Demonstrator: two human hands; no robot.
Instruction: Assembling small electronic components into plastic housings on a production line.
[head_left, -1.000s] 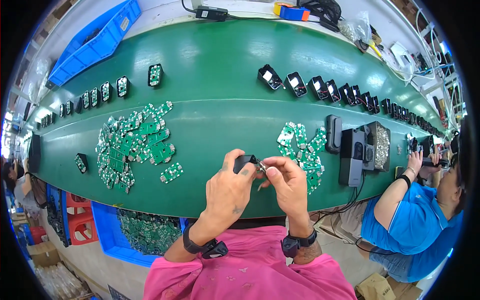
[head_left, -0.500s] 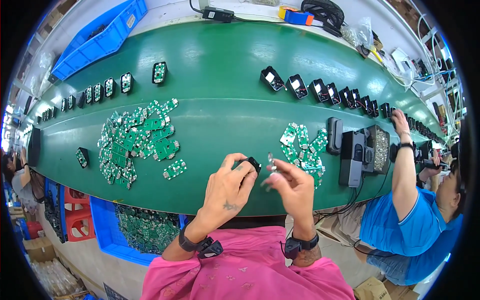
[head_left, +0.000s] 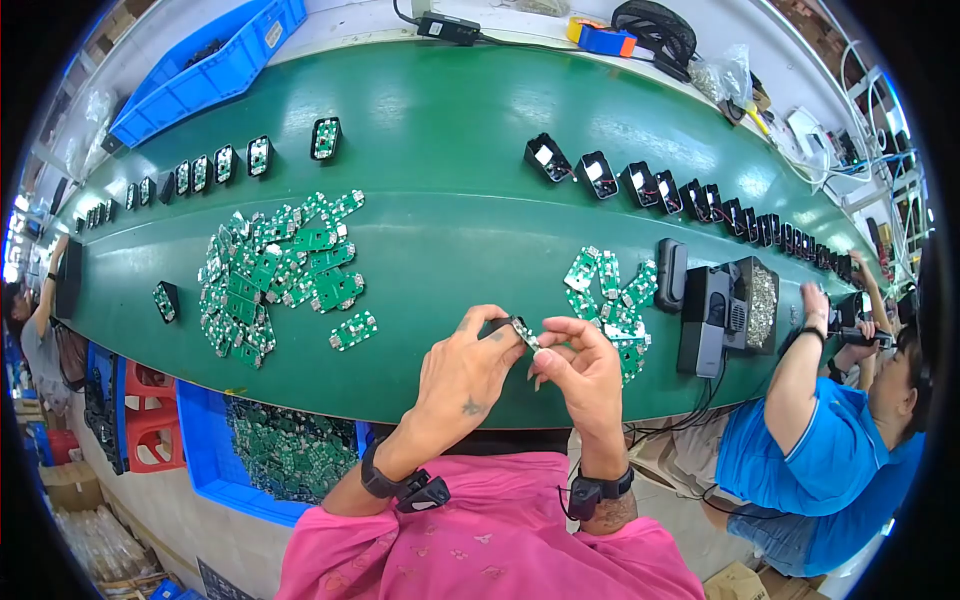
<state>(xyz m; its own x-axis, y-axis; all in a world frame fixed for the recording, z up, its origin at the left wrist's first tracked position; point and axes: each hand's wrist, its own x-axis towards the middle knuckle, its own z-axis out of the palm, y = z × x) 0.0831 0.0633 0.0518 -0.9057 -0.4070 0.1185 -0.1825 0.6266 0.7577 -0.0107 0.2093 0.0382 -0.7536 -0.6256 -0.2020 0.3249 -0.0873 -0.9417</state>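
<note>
My left hand [head_left: 462,372] is closed around a small black plastic housing [head_left: 491,326], which it mostly covers. Between the fingertips of my right hand [head_left: 583,372] is a small green circuit board [head_left: 525,333], tilted and held against the housing's open side. How far the board sits inside cannot be made out. Left of my hands, one loose circuit board [head_left: 354,331] lies on the green table beside a large pile of circuit boards [head_left: 270,265]. A smaller pile of boards [head_left: 610,300] lies just beyond my right hand.
A row of open black housings [head_left: 640,184] runs along the right; housings with boards [head_left: 259,157] line the left. Right of me stand a black device [head_left: 703,318] and a bin of small metal parts [head_left: 762,300]. A co-worker in blue [head_left: 800,435] sits at right. A blue crate [head_left: 210,450] stands below the table edge.
My right hand has brought the circuit board leftward against the housing, where it was apart and blurred before. The blue-shirted co-worker's hand has drawn back from the housing row.
</note>
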